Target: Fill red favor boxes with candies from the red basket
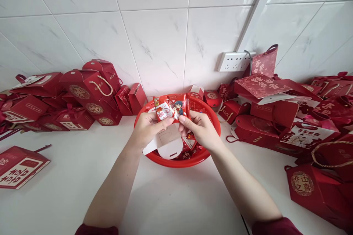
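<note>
Both my hands hold up a red printed snack packet (168, 103) with a cartoon figure on it. My left hand (147, 126) pinches its left side between thumb and fingers. On the right side, my right hand (199, 126) grips it the same way, thumb in front. Below the packet is a red plastic basket (162, 161) with a perforated wall. An unfolded box (171, 141), pale on its inside, lies in the basket under my hands. Several red wrapped packets (190, 147) show beside it, partly covered by the box and my right hand.
Red gift boxes (82, 91) are stacked along the wall at left, and one box (19, 167) stands nearer on the white table (171, 198). More red boxes (256, 128) crowd the right side. A white power strip (234, 61) is on the tiled wall.
</note>
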Demonstrator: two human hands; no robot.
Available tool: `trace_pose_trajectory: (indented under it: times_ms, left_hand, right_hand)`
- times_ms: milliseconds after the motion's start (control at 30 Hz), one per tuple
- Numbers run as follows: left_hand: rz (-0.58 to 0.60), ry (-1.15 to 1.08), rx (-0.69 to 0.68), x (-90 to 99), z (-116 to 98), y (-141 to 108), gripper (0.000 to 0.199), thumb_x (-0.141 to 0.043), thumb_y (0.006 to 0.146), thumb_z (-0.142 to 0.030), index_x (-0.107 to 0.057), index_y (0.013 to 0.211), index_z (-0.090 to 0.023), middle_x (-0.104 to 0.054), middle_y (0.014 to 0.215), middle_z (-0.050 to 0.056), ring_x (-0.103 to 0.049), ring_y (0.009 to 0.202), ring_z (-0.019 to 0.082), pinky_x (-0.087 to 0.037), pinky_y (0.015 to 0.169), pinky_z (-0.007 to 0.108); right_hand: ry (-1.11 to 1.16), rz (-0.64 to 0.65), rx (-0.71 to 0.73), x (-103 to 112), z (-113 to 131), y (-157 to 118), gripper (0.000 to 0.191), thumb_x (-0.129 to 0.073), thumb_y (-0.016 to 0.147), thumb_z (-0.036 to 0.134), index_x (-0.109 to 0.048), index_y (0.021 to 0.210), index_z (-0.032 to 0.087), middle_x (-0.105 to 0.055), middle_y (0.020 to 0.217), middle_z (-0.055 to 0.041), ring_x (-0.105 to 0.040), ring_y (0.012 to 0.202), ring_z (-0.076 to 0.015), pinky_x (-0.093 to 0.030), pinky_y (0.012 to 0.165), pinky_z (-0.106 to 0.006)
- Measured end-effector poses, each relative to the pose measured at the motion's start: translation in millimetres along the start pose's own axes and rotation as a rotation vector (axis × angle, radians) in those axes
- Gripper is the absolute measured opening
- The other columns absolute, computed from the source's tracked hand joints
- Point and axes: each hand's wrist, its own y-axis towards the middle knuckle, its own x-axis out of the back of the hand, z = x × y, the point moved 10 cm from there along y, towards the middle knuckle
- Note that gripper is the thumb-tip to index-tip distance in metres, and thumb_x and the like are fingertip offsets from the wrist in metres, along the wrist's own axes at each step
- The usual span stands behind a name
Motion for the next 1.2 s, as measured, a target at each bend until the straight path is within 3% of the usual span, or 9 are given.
trace_pose_trajectory:
  times_ms: [133,567,800,933,1100,1200]
  left_hand:
    - [0.033,0.005,-0.007,-0.8,-1,0,0.018,-0.079,0.08,-0.039,-0.081,0.084,-0.022,-0.074,0.078,0.002,-0.063,0.07,0.014,-0.05,0.06,0.023]
    - [0.145,-0.114,-0.023,-20.1,-4,-3,0.02,-0.076,0.084,-0.035,-0.079,0.099,-0.023,-0.074,0.09,0.005,-0.069,0.09,0.02,-0.056,0.08,0.029]
    - [0.01,-0.177,-0.062,-11.6,-7,-3,0.022,-0.076,0.083,-0.033,-0.076,0.099,-0.018,-0.076,0.1,0.007,-0.071,0.096,0.025,-0.057,0.087,0.035]
    - [0.016,-0.168,-0.056,-11.9,-9,-5,0.022,-0.076,0.082,-0.032,-0.077,0.099,-0.017,-0.077,0.099,0.006,-0.071,0.095,0.026,-0.058,0.086,0.036]
    - [0.032,-0.117,-0.029,-15.3,-12,-8,0.021,-0.074,0.084,-0.038,-0.076,0.091,-0.018,-0.077,0.094,0.007,-0.073,0.091,0.028,-0.059,0.084,0.039]
    - [0.018,-0.113,-0.001,-11.6,-9,-8,0.027,-0.075,0.082,-0.041,-0.076,0.097,-0.019,-0.077,0.095,0.007,-0.073,0.094,0.03,-0.059,0.084,0.04]
  right_hand:
    - [-0.102,-0.024,0.046,2,3,-1,0.037,-0.062,0.093,0.052,-0.06,0.078,0.018,-0.067,0.072,-0.0001,-0.063,0.058,-0.0096,-0.049,0.055,-0.021]
    - [-0.212,-0.058,0.171,6,25,-7,0.035,-0.061,0.096,0.043,-0.056,0.071,0.019,-0.052,0.063,0.0037,-0.047,0.058,-0.0087,-0.039,0.055,-0.022]
    - [-0.196,0.038,0.065,-4,11,-3,0.036,-0.059,0.095,0.051,-0.059,0.08,0.019,-0.062,0.071,0.0005,-0.057,0.063,-0.0124,-0.046,0.059,-0.024]
    - [-0.244,0.093,0.084,-9,13,-3,0.041,-0.052,0.099,0.053,-0.058,0.075,0.019,-0.063,0.071,-0.0004,-0.059,0.066,-0.0129,-0.046,0.062,-0.024]
    - [-0.358,0.016,0.11,-7,13,-5,0.043,-0.048,0.1,0.054,-0.055,0.073,0.021,-0.066,0.069,-0.0007,-0.059,0.059,-0.0133,-0.046,0.059,-0.026]
    - [-0.378,-0.002,0.12,-7,12,-6,0.044,-0.048,0.099,0.056,-0.056,0.074,0.021,-0.067,0.071,-0.0017,-0.062,0.062,-0.0148,-0.048,0.061,-0.028]
